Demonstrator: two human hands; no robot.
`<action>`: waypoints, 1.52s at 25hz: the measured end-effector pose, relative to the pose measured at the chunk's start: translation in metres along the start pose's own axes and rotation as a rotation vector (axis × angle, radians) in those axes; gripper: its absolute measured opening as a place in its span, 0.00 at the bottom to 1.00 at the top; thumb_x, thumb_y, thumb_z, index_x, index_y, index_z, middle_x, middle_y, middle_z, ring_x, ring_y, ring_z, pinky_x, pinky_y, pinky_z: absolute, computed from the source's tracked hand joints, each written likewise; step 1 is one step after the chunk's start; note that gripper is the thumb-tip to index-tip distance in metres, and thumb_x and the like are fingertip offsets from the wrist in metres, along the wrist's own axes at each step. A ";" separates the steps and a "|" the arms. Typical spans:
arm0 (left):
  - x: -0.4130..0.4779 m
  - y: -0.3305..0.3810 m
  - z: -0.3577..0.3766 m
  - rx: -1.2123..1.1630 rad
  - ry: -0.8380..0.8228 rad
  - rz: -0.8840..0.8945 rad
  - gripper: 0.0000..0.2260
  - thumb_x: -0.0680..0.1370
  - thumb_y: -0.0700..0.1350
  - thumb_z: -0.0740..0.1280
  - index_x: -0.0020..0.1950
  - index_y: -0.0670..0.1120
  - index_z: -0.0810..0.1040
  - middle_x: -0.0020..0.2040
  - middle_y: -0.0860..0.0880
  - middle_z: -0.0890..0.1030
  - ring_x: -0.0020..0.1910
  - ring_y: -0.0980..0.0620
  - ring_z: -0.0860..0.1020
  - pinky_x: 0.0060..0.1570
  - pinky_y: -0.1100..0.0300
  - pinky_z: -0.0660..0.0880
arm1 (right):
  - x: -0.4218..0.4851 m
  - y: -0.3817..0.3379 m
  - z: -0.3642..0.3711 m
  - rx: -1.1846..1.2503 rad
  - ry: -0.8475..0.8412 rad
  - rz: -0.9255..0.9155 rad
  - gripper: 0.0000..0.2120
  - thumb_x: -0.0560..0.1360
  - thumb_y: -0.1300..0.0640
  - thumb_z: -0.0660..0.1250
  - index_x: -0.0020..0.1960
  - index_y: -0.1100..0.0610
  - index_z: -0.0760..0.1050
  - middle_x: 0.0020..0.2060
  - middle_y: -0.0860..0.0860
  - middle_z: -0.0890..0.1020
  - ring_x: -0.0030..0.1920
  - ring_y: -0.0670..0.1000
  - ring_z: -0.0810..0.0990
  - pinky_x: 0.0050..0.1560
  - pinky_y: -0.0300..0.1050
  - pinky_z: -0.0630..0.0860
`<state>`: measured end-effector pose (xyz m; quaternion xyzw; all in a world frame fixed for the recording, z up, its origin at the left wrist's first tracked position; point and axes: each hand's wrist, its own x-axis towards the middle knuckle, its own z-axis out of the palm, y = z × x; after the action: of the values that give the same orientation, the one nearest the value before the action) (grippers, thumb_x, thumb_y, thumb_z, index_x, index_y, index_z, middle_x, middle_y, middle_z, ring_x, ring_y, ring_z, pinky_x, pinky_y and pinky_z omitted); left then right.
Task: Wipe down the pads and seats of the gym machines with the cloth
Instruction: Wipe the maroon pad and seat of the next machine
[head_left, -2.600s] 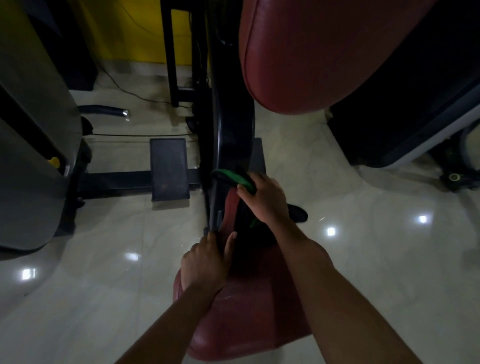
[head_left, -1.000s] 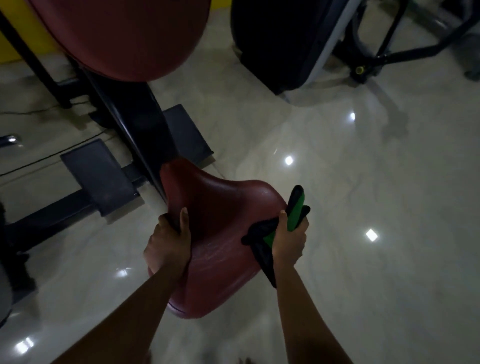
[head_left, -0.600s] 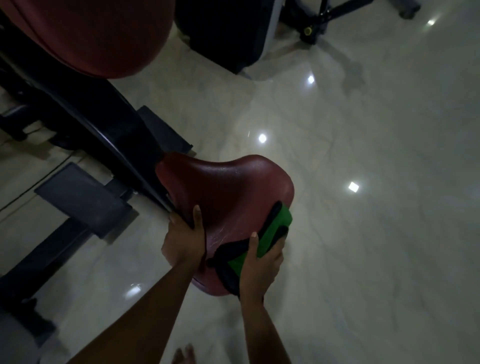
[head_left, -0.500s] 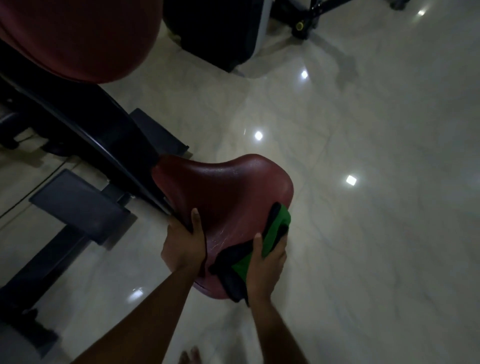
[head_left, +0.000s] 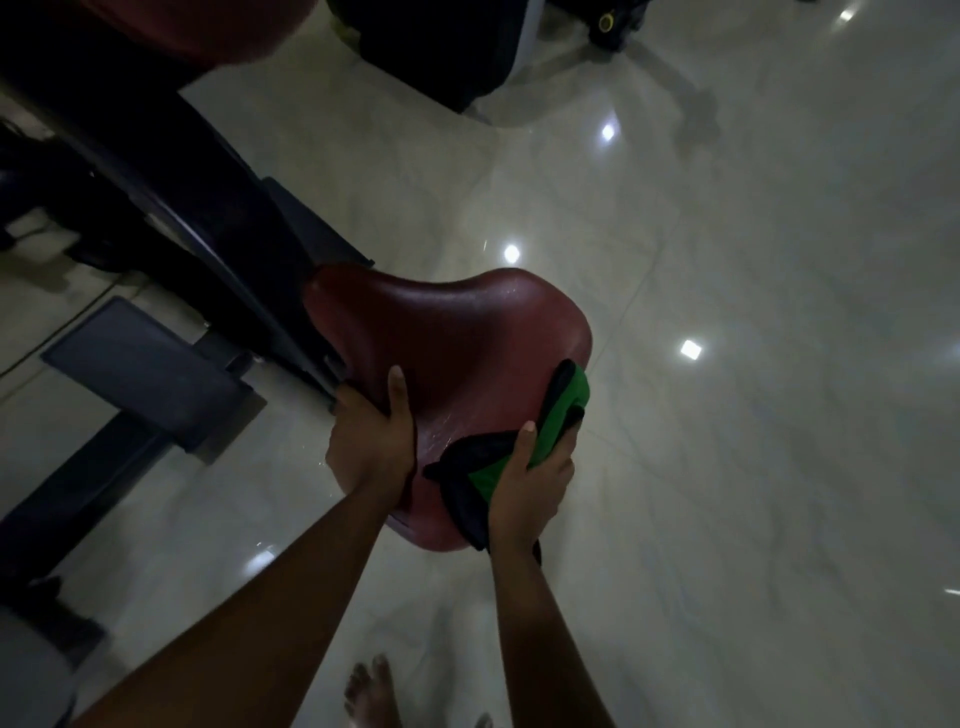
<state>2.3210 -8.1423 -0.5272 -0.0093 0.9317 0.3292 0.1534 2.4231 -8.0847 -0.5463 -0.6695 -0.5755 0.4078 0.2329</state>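
Observation:
A dark red padded seat (head_left: 457, 332) juts out from a black machine frame (head_left: 171, 208) in the middle of the view. My left hand (head_left: 371, 441) grips the seat's left near edge, thumb on top. My right hand (head_left: 530, 478) presses a green and black cloth (head_left: 558, 410) against the seat's right near edge, fingers wrapped around the cloth. A second red pad (head_left: 208, 31) shows at the top left, partly cut off by the frame edge.
A black footplate (head_left: 140, 364) and base bar lie on the glossy pale tile floor to the left. Another dark machine (head_left: 441, 47) stands at the top centre. My bare foot (head_left: 371, 696) is on the floor below the seat.
My right hand with the cloth went from the seat's back by the frame to its right edge, then toward the near corner. My left hand kept its grip on the left edge.

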 end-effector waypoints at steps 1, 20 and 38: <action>0.000 -0.001 0.000 -0.011 -0.010 -0.011 0.32 0.76 0.66 0.51 0.67 0.41 0.65 0.64 0.38 0.74 0.59 0.36 0.75 0.55 0.47 0.70 | -0.013 0.005 0.002 -0.028 0.011 -0.022 0.32 0.76 0.39 0.55 0.76 0.51 0.53 0.67 0.61 0.68 0.64 0.61 0.69 0.62 0.54 0.67; -0.045 -0.025 -0.010 -1.072 0.041 -0.727 0.35 0.73 0.72 0.48 0.68 0.51 0.72 0.66 0.43 0.75 0.63 0.42 0.73 0.66 0.49 0.69 | 0.014 -0.061 0.031 -0.827 -0.629 -1.801 0.24 0.68 0.42 0.57 0.63 0.43 0.73 0.66 0.51 0.73 0.65 0.53 0.65 0.61 0.54 0.62; -0.032 0.006 0.012 -0.474 0.367 -0.724 0.31 0.80 0.61 0.44 0.58 0.41 0.78 0.56 0.36 0.79 0.57 0.37 0.76 0.55 0.49 0.70 | 0.066 -0.152 0.107 -0.637 -0.773 -1.959 0.24 0.68 0.40 0.58 0.57 0.50 0.77 0.61 0.51 0.77 0.65 0.56 0.70 0.60 0.59 0.68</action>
<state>2.3545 -8.1325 -0.5227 -0.4264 0.7795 0.4510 0.0848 2.2482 -8.0029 -0.5056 0.2206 -0.9704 0.0612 0.0762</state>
